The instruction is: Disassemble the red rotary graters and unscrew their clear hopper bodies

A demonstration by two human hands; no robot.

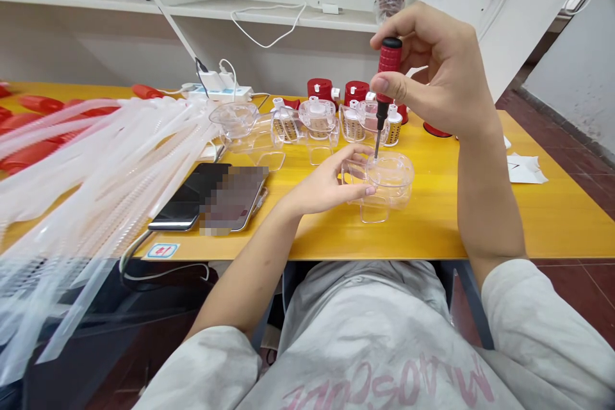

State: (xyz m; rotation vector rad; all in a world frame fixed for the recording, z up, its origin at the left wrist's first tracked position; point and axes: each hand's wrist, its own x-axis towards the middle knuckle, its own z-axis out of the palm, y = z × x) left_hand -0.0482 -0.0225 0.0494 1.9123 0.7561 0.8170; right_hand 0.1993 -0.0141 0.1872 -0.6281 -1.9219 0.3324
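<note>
My right hand point(427, 70) is closed around the red and black handle of a screwdriver point(388, 70), held upright with its shaft pointing down. The tip meets the left side of the rim of a clear plastic housing point(391, 176), as far as I can see. Around the left side of that housing wrap the fingers of my left hand point(336, 182), thumb in front, keeping it on the yellow table. Any screw under the tip is too small to make out. Behind stand similar clear housings point(262, 131) and white perforated parts point(353, 128).
Red round parts point(321, 88) line the back of the table point(432, 218). Two phones point(192, 195) lie left of my forearm. Long translucent plastic strips point(110, 173) spread over the left side. A power strip point(221, 91) sits behind, below a white shelf point(206, 8). Paper scraps point(526, 168) lie at right.
</note>
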